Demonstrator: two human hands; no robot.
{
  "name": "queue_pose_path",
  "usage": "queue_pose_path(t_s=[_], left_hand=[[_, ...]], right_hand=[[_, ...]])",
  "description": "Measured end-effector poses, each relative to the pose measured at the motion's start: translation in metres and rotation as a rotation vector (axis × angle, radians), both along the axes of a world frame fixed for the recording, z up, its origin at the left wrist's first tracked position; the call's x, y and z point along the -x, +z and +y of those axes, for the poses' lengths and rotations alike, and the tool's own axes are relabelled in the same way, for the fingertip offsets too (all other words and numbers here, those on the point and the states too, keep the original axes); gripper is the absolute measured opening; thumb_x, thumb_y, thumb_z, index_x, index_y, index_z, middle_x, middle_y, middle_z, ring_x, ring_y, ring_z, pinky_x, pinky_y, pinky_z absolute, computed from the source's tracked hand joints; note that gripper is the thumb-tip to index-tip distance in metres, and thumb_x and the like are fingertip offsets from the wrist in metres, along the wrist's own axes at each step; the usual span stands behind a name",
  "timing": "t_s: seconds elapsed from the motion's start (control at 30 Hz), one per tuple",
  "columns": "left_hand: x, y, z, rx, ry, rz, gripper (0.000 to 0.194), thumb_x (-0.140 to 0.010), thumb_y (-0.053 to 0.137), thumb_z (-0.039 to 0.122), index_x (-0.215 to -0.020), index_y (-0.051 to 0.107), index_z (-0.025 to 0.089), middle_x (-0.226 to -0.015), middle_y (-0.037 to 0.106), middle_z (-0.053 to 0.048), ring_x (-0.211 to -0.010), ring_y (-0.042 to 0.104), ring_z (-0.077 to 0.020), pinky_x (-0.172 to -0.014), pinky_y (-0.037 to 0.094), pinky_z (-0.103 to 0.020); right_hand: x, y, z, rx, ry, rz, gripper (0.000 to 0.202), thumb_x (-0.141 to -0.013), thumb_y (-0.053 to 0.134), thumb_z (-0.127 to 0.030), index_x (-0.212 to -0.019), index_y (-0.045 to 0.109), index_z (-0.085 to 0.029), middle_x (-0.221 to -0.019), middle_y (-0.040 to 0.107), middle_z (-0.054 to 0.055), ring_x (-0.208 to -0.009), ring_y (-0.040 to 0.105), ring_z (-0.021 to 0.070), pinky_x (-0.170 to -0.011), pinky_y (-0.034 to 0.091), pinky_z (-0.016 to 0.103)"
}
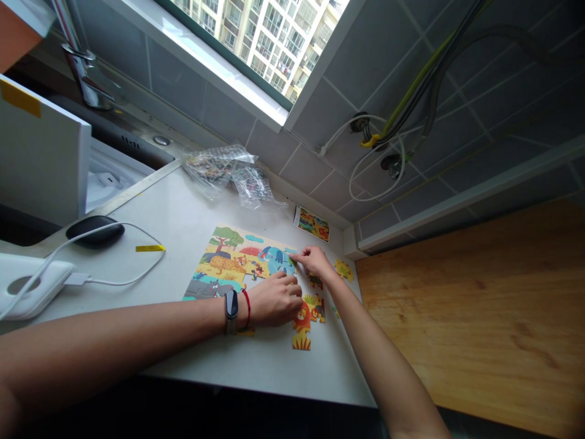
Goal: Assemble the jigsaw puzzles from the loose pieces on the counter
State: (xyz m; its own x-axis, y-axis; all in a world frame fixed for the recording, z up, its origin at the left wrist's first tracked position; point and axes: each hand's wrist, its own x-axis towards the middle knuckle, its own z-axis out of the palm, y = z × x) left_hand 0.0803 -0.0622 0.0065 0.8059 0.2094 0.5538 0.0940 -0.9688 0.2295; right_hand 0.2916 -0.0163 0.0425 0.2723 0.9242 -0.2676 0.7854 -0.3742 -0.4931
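Note:
A partly assembled jigsaw puzzle (pixel 222 263) with a leopard, a tree and an elephant lies on the white counter. At its right edge, my right hand (pixel 315 261) has thumb and index finger closed at a jigsaw piece beside the elephant. My left hand (pixel 276 299), with a dark watch (pixel 231 303) and a red bracelet (pixel 247 308) at the wrist, rests over the lower right part, fingers curled; what lies under them is hidden. Joined lion pieces (pixel 301 332) stick out to its right. A loose yellow piece (pixel 343 270) lies beyond my right wrist.
Clear plastic bags (pixel 223 171) with pieces inside lie at the back, near a small picture card (pixel 311 223). On the left are a black mouse (pixel 95 231), a white cable (pixel 132 282) and a sink with a tap (pixel 89 79). A wooden board (pixel 475 305) borders the right.

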Motion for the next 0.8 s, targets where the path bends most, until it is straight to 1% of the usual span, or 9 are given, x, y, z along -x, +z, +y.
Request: queue_pose_path(t_s=[0.17,0.23,0.3,0.4,0.5,0.57,0.63,0.73,0.8], left_hand=[[0.0,0.001,0.001,0.083,0.282,0.081,0.021,-0.105,0.056,0.033,-0.1,0.071,0.019,-0.119,0.073,-0.012,-0.122,0.061,-0.0328,-0.101,0.045,-0.05],[0.0,0.0,0.001,0.131,0.387,0.124,0.026,-0.104,0.057,0.037,-0.112,0.072,0.017,-0.132,0.069,-0.016,-0.133,0.056,-0.0383,-0.109,0.041,-0.058],[0.001,-0.002,0.001,0.175,0.454,0.17,0.04,-0.102,0.059,0.042,-0.129,0.069,0.015,-0.144,0.064,-0.02,-0.141,0.05,-0.0439,-0.114,0.036,-0.066],[0.002,-0.004,0.001,0.224,0.46,0.21,0.056,-0.102,0.057,0.048,-0.145,0.061,0.013,-0.155,0.056,-0.022,-0.147,0.044,-0.0481,-0.118,0.031,-0.072],[0.002,-0.003,0.001,0.246,0.441,0.219,0.056,-0.104,0.053,0.05,-0.145,0.062,0.014,-0.156,0.055,-0.022,-0.148,0.043,-0.0479,-0.119,0.03,-0.072],[0.003,-0.003,0.001,0.25,0.439,0.227,0.056,-0.104,0.052,0.051,-0.145,0.062,0.014,-0.157,0.055,-0.022,-0.148,0.043,-0.0473,-0.119,0.031,-0.071],[0.003,-0.002,0.002,0.249,0.442,0.236,0.055,-0.103,0.052,0.05,-0.145,0.062,0.015,-0.156,0.055,-0.022,-0.148,0.043,-0.0473,-0.119,0.031,-0.071],[0.002,-0.003,0.002,0.245,0.443,0.242,0.055,-0.103,0.052,0.048,-0.145,0.062,0.014,-0.156,0.055,-0.022,-0.148,0.042,-0.0477,-0.118,0.03,-0.071],[0.002,-0.003,0.002,0.244,0.44,0.239,0.055,-0.103,0.052,0.048,-0.145,0.062,0.014,-0.156,0.055,-0.022,-0.148,0.042,-0.0476,-0.118,0.03,-0.071]], right_hand=[[0.003,-0.002,0.004,-0.025,0.052,-0.071,0.039,-0.072,0.084,-0.048,-0.06,0.058,-0.021,-0.054,0.057,-0.005,-0.056,0.051,0.0128,-0.056,0.035,0.025],[0.006,-0.002,0.007,-0.039,0.075,-0.098,0.036,-0.072,0.085,-0.044,-0.06,0.06,-0.021,-0.057,0.061,-0.004,-0.059,0.053,0.0131,-0.057,0.035,0.025],[0.007,0.001,0.008,-0.055,0.097,-0.127,0.033,-0.072,0.086,-0.043,-0.063,0.063,-0.021,-0.06,0.064,-0.003,-0.062,0.056,0.0144,-0.059,0.037,0.025],[0.0,0.012,0.004,-0.099,0.114,-0.181,0.024,-0.08,0.081,-0.042,-0.075,0.072,-0.021,-0.073,0.072,0.001,-0.072,0.064,0.0179,-0.068,0.045,0.027],[-0.019,0.027,-0.008,-0.13,0.112,-0.237,0.018,-0.09,0.072,-0.035,-0.098,0.078,-0.021,-0.096,0.078,0.007,-0.088,0.07,0.0219,-0.084,0.051,0.032],[-0.033,0.033,-0.018,-0.108,0.122,-0.265,0.028,-0.084,0.077,-0.028,-0.111,0.079,-0.02,-0.112,0.077,0.011,-0.102,0.072,0.0261,-0.093,0.052,0.035],[-0.045,0.033,-0.024,-0.062,0.141,-0.277,0.043,-0.075,0.086,-0.023,-0.117,0.079,-0.019,-0.121,0.076,0.014,-0.111,0.071,0.0309,-0.099,0.052,0.038],[-0.056,0.028,-0.025,0.007,0.161,-0.284,0.05,-0.066,0.093,-0.021,-0.115,0.079,-0.018,-0.123,0.074,0.015,-0.115,0.07,0.0349,-0.103,0.052,0.041],[-0.06,0.024,-0.02,0.04,0.163,-0.287,0.052,-0.064,0.095,-0.021,-0.113,0.079,-0.017,-0.122,0.073,0.014,-0.113,0.071,0.0345,-0.102,0.053,0.04]])
